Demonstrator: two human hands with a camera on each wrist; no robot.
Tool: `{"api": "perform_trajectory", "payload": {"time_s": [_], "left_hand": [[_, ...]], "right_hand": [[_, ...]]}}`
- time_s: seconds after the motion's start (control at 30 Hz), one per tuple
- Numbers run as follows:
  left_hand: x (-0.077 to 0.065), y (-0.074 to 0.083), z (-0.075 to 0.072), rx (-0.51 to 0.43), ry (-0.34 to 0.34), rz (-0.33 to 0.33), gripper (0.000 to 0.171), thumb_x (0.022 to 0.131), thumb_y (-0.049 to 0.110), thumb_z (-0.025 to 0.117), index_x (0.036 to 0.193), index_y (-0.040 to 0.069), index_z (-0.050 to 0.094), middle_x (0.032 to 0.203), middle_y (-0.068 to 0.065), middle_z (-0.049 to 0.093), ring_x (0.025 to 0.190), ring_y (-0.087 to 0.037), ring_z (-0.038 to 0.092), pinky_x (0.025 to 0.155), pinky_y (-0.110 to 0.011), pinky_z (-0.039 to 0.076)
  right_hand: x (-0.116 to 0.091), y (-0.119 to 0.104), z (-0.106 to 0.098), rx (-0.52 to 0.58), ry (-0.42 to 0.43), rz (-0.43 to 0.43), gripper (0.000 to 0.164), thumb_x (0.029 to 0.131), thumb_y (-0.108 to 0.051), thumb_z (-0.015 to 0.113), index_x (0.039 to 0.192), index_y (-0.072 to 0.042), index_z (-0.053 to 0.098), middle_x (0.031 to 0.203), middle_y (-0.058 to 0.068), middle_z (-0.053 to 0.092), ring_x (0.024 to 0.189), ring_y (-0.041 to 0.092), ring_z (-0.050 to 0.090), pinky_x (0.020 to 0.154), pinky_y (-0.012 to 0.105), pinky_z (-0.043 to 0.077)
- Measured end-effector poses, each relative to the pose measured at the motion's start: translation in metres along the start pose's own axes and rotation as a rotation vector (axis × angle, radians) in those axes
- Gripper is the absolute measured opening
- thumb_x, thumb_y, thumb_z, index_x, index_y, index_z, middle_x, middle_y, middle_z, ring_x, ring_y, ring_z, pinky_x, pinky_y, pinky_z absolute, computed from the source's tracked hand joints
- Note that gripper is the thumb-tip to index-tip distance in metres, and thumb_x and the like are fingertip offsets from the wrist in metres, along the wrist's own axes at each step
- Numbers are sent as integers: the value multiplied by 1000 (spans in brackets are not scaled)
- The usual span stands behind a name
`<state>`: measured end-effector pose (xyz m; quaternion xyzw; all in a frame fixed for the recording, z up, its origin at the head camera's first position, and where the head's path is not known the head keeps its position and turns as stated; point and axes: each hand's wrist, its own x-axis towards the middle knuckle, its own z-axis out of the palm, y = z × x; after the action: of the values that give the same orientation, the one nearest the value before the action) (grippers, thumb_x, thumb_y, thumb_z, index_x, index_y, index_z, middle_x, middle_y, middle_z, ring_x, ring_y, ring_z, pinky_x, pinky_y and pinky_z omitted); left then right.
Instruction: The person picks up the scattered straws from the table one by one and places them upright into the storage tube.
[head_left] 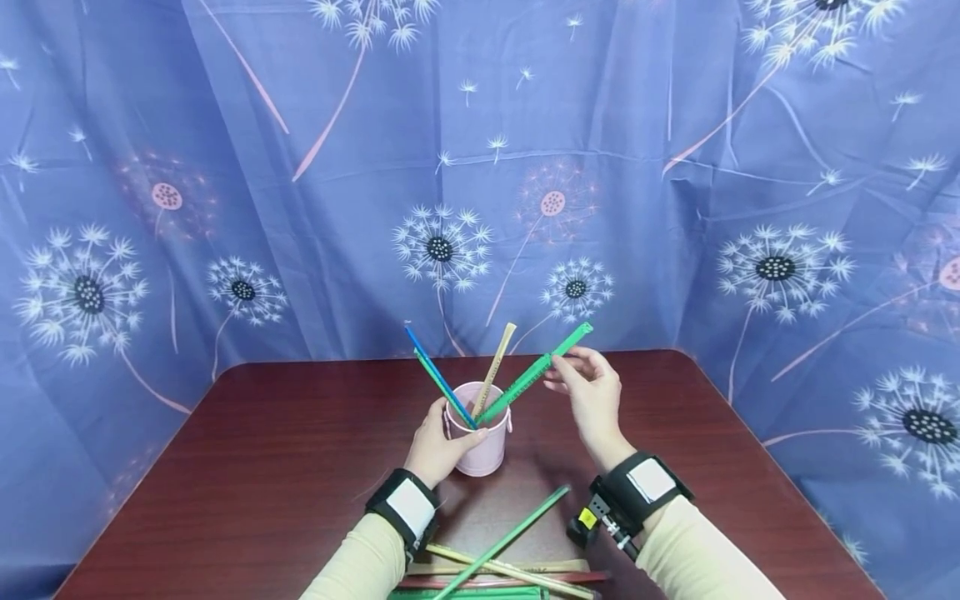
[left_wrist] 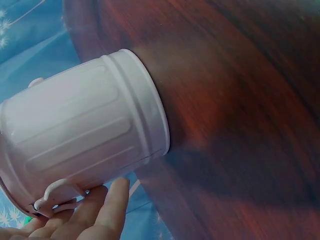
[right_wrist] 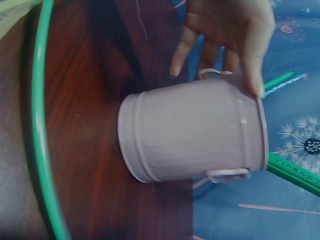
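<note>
A small pink bucket with side handles stands upright on the table. My left hand holds it from the left, thumb over the near rim and fingers by a handle in the left wrist view. My right hand pinches the upper part of a green straw-like stick with printed lettering, which leans right out of the bucket. It looks doubled, but I cannot tell whether there are two. A tan stick, a blue stick and a thin green stick also stand in the bucket.
On the near part of the dark wooden table several loose sticks lie crossed, among them a green stick, a yellow stick and a reddish stick. A blue dandelion-print curtain hangs behind the table's far edge.
</note>
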<state>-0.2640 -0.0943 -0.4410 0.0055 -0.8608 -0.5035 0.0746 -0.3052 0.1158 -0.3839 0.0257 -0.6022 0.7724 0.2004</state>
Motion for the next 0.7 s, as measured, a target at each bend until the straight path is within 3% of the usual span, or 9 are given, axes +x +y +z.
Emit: {"api": "perform_trajectory", "payload": {"time_s": [0.3, 0.53, 0.7], "left_hand": [[-1, 1, 3, -29, 6, -38, 83, 78, 30, 81, 142, -4, 40, 138, -29, 53, 130, -45, 50, 107, -58, 42], [-1, 2, 3, -36, 12, -35, 82, 76, 30, 81, 140, -3, 42, 135, -28, 55, 126, -44, 53, 105, -58, 44], [1, -1, 4, -42, 18, -44, 82, 76, 29, 81, 140, -3, 42, 135, -28, 55, 126, -43, 53, 105, -57, 43]], "right_hand": [[-8, 19, 8, -114, -38, 68, 26, 89, 3, 67, 112, 10, 61, 78, 6, 72, 64, 9, 70, 64, 32, 62], [-14, 33, 11, -211, -51, 88, 26, 89, 1, 67, 113, 8, 57, 95, 28, 71, 63, 6, 70, 67, 35, 62], [-21, 41, 15, -257, -80, 83, 34, 88, 3, 66, 117, 7, 48, 96, 33, 70, 61, 5, 69, 69, 43, 62]]}}
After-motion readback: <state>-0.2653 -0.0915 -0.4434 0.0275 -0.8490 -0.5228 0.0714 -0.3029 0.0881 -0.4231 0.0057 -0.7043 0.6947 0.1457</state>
